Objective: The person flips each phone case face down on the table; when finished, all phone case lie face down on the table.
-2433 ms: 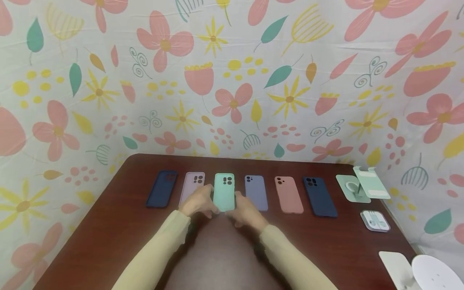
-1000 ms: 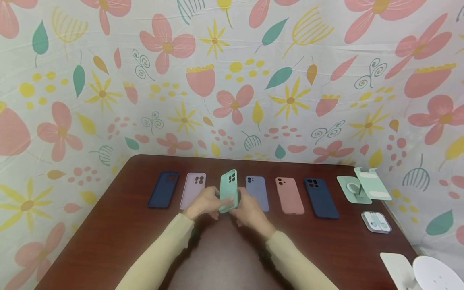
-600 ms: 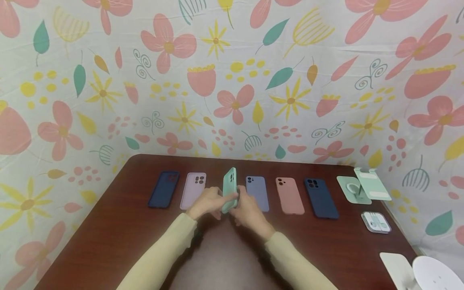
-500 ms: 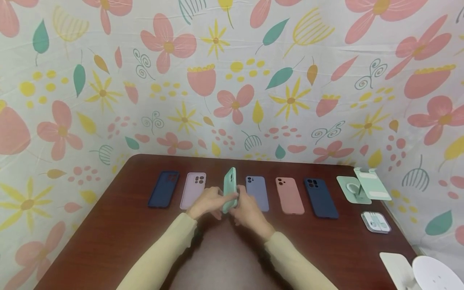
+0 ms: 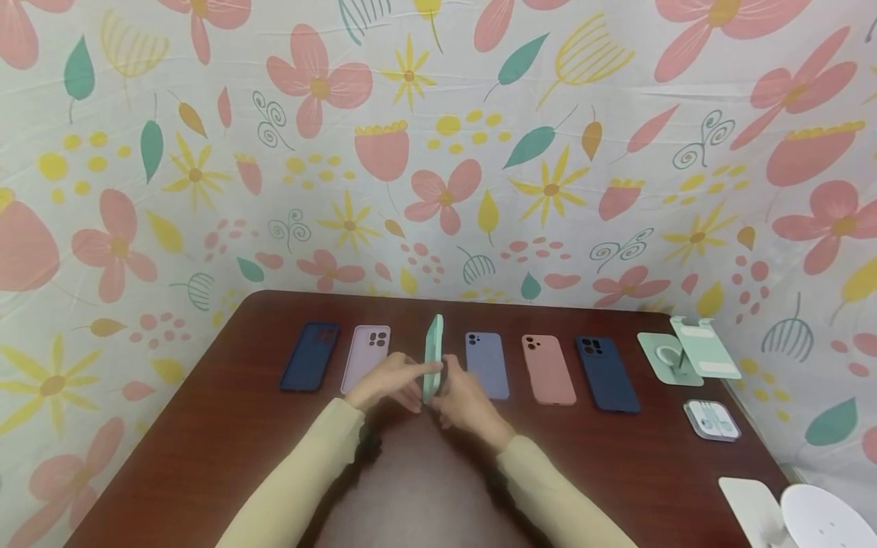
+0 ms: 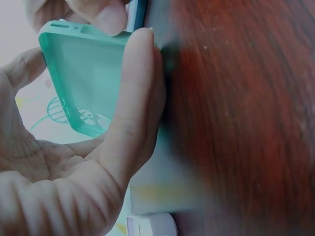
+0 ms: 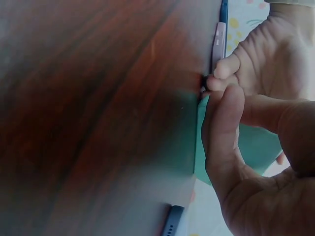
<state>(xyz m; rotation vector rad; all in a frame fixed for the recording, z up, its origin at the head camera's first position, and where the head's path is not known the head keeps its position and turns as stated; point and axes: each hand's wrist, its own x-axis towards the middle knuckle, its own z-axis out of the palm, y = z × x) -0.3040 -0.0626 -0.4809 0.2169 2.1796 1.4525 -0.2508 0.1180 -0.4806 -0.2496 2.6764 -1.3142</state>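
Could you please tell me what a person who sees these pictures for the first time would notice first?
Probably the floral backdrop, which fills the upper part of the head view. Next, the mint-green phone case, held by the left hand and the right hand just below the centre. On its left lie a navy case and a lilac case; on its right, a blue-violet case, a pink case and another navy case.

Soft, even light in the head view, dimmer in both wrist views.
Pale sheen greys the table (image 5: 425,479) between the sleeves (image 5: 298,476); dark shadows edge both; the right wrist view blurs.
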